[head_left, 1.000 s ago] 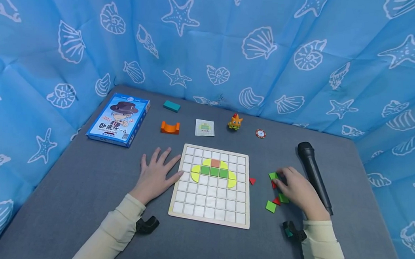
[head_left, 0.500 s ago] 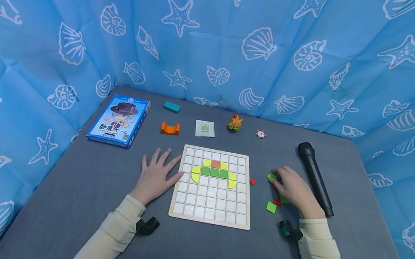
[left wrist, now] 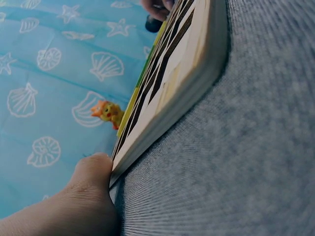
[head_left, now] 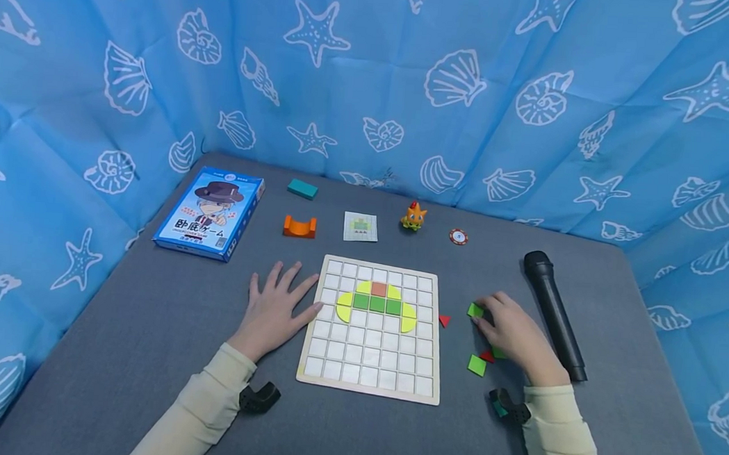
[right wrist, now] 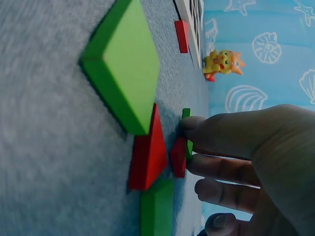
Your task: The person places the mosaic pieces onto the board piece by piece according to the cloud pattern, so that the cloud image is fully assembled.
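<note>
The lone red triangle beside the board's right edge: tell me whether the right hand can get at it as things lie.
Probably yes. The red triangle lies apart on bare table, just left of the right hand, with nothing between them. That hand's fingertips are busy at a green piece nearby.

We see the right hand (right wrist: pixel 256 152) low over the grey table (right wrist: pixel 44 162), its fingertips (right wrist: pixel 193 126) curled onto a small red piece (right wrist: pixel 178 157) and a thin green piece (right wrist: pixel 186 132) behind it. Just beside lies a red triangle (right wrist: pixel 147 155), touching a large green square (right wrist: pixel 123 64). Another green piece (right wrist: pixel 156 209) sits nearer. Farther off: a red block (right wrist: pixel 181 35), an orange toy figure (right wrist: pixel 224 63), blue curtain (right wrist: pixel 266 44).
</note>
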`<action>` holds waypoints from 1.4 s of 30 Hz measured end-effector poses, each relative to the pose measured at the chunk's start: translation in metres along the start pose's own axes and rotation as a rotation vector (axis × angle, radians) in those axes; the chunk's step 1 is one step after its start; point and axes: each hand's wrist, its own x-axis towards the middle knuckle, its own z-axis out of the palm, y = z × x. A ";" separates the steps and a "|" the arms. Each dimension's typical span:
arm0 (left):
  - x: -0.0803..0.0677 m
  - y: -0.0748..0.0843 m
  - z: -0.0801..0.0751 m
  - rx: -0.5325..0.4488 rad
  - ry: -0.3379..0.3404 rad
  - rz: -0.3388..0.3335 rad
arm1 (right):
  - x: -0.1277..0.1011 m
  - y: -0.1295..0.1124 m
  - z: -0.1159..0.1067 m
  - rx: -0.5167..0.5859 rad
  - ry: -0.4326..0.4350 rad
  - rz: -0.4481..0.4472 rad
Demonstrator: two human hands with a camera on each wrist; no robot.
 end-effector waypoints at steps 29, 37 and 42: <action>-0.001 0.000 -0.001 -0.015 -0.002 -0.002 | 0.008 -0.060 0.012 0.013 0.086 -0.205; 0.000 0.001 -0.001 -0.008 -0.017 -0.010 | 0.010 -0.077 0.017 0.006 0.088 -0.293; 0.000 0.001 -0.002 -0.010 -0.014 -0.009 | 0.010 -0.087 0.020 0.003 0.112 -0.367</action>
